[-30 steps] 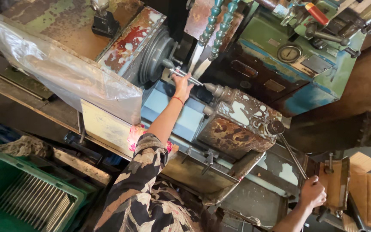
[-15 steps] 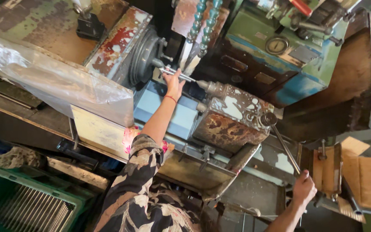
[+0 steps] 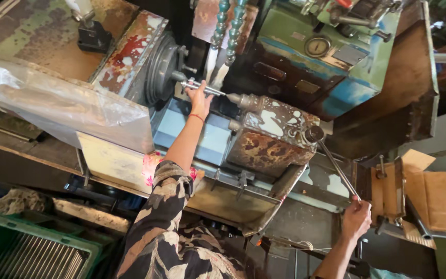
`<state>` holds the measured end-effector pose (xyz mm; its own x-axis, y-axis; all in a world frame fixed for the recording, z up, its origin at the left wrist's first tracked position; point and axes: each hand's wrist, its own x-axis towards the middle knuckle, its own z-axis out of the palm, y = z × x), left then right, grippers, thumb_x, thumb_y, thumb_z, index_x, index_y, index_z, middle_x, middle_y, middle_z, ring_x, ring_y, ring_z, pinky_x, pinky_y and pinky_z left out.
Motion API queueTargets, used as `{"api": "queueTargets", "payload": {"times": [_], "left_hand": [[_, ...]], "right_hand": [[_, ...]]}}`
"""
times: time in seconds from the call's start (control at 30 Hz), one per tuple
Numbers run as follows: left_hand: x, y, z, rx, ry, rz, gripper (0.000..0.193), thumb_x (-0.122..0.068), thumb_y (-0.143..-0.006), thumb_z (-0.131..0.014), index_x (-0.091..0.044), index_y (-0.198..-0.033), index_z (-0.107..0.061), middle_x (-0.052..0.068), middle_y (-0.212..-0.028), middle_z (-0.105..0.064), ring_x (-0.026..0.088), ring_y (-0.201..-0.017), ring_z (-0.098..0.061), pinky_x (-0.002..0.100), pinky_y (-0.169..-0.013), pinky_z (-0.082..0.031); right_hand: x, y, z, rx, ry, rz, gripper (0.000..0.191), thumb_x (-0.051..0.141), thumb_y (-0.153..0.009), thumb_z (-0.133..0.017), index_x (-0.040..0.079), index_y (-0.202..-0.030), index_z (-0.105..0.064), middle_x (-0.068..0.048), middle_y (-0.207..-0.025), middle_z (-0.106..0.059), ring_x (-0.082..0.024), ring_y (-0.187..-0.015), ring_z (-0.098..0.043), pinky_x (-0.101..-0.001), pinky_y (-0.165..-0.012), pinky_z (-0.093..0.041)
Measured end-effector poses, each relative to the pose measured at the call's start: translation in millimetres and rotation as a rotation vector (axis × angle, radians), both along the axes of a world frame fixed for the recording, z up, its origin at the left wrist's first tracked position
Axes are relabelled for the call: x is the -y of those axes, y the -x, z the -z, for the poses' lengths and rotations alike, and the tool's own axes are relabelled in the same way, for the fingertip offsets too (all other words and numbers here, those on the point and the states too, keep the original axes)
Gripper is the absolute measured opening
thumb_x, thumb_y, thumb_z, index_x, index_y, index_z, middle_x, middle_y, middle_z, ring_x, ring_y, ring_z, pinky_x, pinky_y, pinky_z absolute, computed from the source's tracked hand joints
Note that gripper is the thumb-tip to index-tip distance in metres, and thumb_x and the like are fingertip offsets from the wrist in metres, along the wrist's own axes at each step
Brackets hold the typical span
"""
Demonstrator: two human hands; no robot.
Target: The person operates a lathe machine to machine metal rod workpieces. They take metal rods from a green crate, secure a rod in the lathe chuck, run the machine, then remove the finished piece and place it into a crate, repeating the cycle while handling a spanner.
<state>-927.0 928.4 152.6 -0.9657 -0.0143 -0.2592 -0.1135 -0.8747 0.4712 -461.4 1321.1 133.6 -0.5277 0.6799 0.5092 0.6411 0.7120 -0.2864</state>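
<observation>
- My left hand [image 3: 200,99] pinches the thin metal rod [image 3: 203,88] between the lathe chuck [image 3: 162,70] and the mottled tailstock [image 3: 269,129].
- My right hand [image 3: 356,219] is clenched on the long lever handle [image 3: 336,169].
- A brown cardboard box [image 3: 423,194] sits just right of it; a green crate [image 3: 24,248] lies lower left.

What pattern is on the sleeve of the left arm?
Camouflage-like brown, black and cream patches on the sleeve, clearest in the head view.

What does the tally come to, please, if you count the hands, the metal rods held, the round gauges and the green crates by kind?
Hands: 2, left hand and right hand
Metal rods held: 2, thin rod and lever handle
Round gauges: 1, gauge
Green crates: 1, crate
Total: 6
</observation>
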Motion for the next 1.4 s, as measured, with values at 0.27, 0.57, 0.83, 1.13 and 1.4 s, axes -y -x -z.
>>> {"api": "queueTargets", "payload": {"times": [0.27, 0.57, 0.83, 1.13, 1.4], "left_hand": [[-10.8, -0.6, -33.6, 0.162, 0.395, -0.302, 0.048, -0.010, -0.091, -0.074, -0.014, -0.126, -0.042, 0.003, -0.121, -0.048, 0.019, -0.103, -0.049, 0.050, -0.085, -0.042], [84.7, -158.9, -67.4, -0.481, 0.552, 0.049, 0.015, -0.019, -0.099, -0.069, -0.010, -0.094, -0.058, -0.010, -0.072, -0.047, -0.001, -0.054, -0.036, 0.021, -0.045, -0.027], [276.3, -295.2, -22.5, -0.380, 0.783, 0.102, 0.028, -0.024, -0.098, -0.072, -0.009, -0.078, -0.059, -0.012, -0.063, -0.046, 0.000, -0.052, -0.037, 0.025, -0.044, -0.027], [496.4, -452.5, 13.7, -0.343, 1.743, -0.317, 0.034, -0.032, -0.085, -0.084, -0.005, -0.087, -0.063, 0.001, -0.063, -0.058, 0.006, -0.060, -0.047, 0.033, -0.052, -0.042], [573.0, -557.3, 50.7, -0.033, 0.989, -0.242, 0.050, -0.026, -0.093, -0.080, -0.010, -0.060, -0.046, -0.009, -0.060, -0.040, 0.003, -0.058, -0.033, 0.029, -0.049, -0.025]], "right_hand": [[90.9, -38.0, 60.3, -0.645, 0.559, 0.120, 0.038, 0.041, -0.109, -0.061, 0.007, -0.125, -0.058, -0.011, -0.084, -0.064, -0.024, -0.071, -0.060, -0.0406, -0.063, -0.051], [251.6, -123.6, 139.7, -0.857, 1.750, 0.609, 0.030, 0.038, -0.105, -0.067, 0.010, -0.098, -0.060, -0.003, -0.079, -0.057, -0.015, -0.065, -0.050, -0.0315, -0.055, -0.042], [308.4, -181.2, 131.5, -1.024, 1.793, 0.192, 0.027, 0.050, -0.104, -0.061, 0.028, -0.089, -0.056, 0.009, -0.061, -0.045, -0.006, -0.046, -0.036, -0.0276, -0.040, -0.032], [495.3, -96.9, 41.2, -0.838, 1.271, -0.494, 0.013, 0.020, -0.103, -0.060, 0.007, -0.101, -0.062, -0.001, -0.085, -0.064, -0.010, -0.071, -0.062, -0.0245, -0.063, -0.053], [790.2, -84.2, 42.0, 0.049, 1.556, -1.412, 0.028, 0.032, -0.109, -0.054, 0.007, -0.101, -0.065, 0.004, -0.066, -0.048, -0.005, -0.056, -0.040, -0.0219, -0.050, -0.032]]}}
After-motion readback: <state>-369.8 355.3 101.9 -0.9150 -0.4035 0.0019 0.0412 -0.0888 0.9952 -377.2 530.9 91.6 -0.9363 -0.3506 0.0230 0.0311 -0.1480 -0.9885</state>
